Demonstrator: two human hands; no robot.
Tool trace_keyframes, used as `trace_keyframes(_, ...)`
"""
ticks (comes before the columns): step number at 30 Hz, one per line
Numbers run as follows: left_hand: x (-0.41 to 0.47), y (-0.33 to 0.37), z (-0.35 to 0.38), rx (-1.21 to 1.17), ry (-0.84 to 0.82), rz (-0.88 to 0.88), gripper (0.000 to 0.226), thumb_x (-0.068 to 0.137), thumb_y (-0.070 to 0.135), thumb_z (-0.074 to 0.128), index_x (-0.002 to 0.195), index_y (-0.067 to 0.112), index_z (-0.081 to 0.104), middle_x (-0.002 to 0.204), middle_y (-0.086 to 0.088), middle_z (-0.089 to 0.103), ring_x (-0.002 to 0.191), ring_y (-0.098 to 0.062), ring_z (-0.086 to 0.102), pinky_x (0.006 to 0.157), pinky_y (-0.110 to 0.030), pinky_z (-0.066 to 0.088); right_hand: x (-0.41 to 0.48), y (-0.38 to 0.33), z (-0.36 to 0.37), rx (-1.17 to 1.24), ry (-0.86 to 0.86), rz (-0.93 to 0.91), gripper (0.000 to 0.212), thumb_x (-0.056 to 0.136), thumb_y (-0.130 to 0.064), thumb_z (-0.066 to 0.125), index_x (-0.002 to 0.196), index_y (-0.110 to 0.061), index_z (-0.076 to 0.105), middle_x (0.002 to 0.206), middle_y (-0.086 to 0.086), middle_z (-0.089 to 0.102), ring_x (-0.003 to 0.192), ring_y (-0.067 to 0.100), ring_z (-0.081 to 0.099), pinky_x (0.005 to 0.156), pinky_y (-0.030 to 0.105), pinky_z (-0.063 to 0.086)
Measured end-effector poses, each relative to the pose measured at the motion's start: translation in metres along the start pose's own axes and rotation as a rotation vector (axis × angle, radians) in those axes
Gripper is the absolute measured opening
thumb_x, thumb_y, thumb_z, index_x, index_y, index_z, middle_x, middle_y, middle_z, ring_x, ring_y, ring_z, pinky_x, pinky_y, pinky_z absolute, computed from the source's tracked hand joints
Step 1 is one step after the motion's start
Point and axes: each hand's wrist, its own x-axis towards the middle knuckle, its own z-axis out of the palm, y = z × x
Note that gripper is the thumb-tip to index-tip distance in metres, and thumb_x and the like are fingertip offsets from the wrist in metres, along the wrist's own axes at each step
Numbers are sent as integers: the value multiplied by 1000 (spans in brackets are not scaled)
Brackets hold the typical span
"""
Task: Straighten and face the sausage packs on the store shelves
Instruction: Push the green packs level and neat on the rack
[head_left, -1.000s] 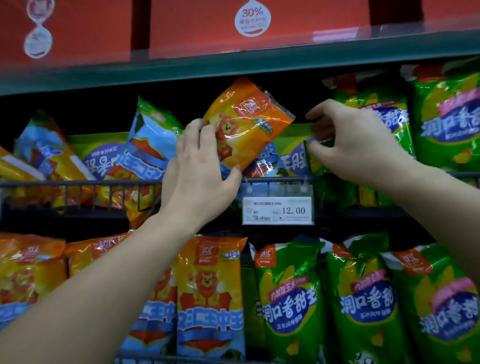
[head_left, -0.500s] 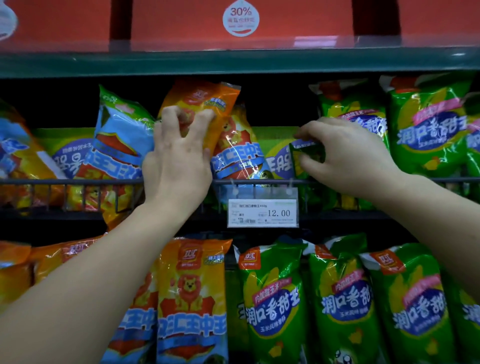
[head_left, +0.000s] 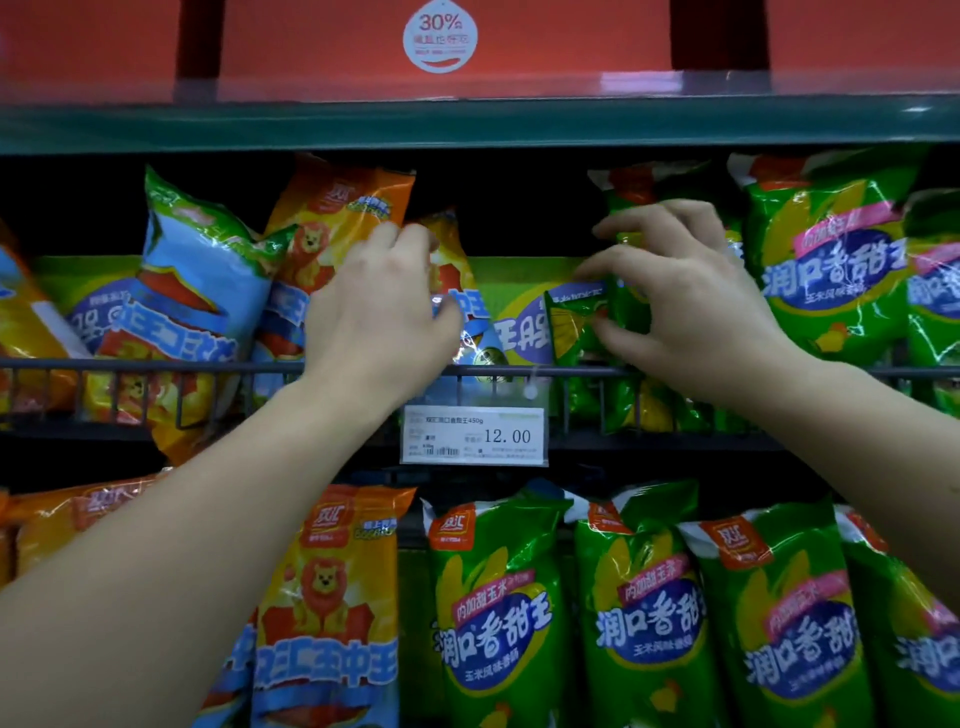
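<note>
Shop aisle, stocked wire-fronted shelf (head_left: 156, 366); price tag (head_left: 474, 435), sausage packs (head_left: 493, 608)

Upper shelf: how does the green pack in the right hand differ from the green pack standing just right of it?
The held green pack is mostly hidden, its left edge folded over and its label unreadable; the neighbouring green pack faces front, label legible. The right hand pinches the held green pack's edge; the neighbouring green pack stands ungripped. Both are green wrappers with yellow print, on the upper shelf.
</note>
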Motion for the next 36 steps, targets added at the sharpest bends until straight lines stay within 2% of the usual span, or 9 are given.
trace_keyframes(3, 1, 20, 8, -79, -24, 73, 36, 86, 31, 59, 120, 20, 55, 109, 4, 50, 108, -23, 51, 71, -37, 40, -2, 8, -6, -33, 11, 51, 46, 76, -49, 68, 115, -24, 68, 137, -1, 50, 131, 30, 32, 99, 52, 37)
trace_keyframes(5, 3, 30, 15, -122, -63, 121, 38, 85, 32, 61, 122, 22, 55, 110, 4, 51, 111, -21, 50, 77, -39, 45, -4, 10, -7, -82, -5, 52, 54, 76, -59, 58, 120, -27, 65, 139, -1, 48, 133, 28, 32, 100, 50, 34)
trace_keyframes(9, 17, 51, 31, -180, -177, 220, 46, 82, 33, 66, 124, 18, 58, 119, -2, 56, 115, -23, 51, 92, -44, 47, -10, 18, -8, -120, -12, 34, 58, 83, -64, 47, 130, -33, 60, 141, -1, 48, 134, 28, 35, 105, 48, 32)
trace_keyframes(13, 33, 70, 47, -243, -394, 312, 58, 78, 37, 67, 130, 14, 58, 123, -7, 56, 118, -25, 51, 101, -37, 42, -16, 27, -7, -178, -23, -9, 58, 88, -66, 39, 137, -38, 53, 147, -2, 45, 136, 30, 35, 109, 49, 28)
trace_keyframes(17, 39, 78, 53, -286, -513, 308, 48, 79, 17, 70, 126, 13, 58, 121, -5, 61, 113, -20, 56, 94, -25, 44, -19, 30, -1, -182, 16, -22, 56, 89, -62, 40, 137, -36, 54, 147, -2, 45, 136, 30, 36, 112, 49, 26)
trace_keyframes(20, 42, 81, 50, -322, -558, 333, 45, 80, 12, 69, 125, 13, 60, 118, -1, 64, 108, -15, 59, 91, -22, 45, -19, 30, 0, -200, 59, -18, 55, 88, -60, 42, 134, -35, 55, 145, -1, 48, 133, 31, 39, 108, 49, 30)
trace_keyframes(27, 46, 82, 51, -284, -640, 344, 33, 83, 18, 66, 115, 14, 63, 109, -1, 68, 100, -17, 63, 92, -36, 51, -20, 29, 3, -254, 131, 30, 53, 86, -59, 44, 129, -33, 58, 139, 0, 52, 128, 31, 44, 105, 48, 32)
trace_keyframes(36, 49, 89, 46, -235, -670, 362, 27, 80, 18, 69, 105, 18, 61, 100, -2, 67, 92, -20, 64, 85, -42, 53, -21, 29, 2, -263, 162, 45, 54, 84, -59, 45, 128, -32, 59, 135, 2, 53, 125, 30, 46, 104, 47, 34)
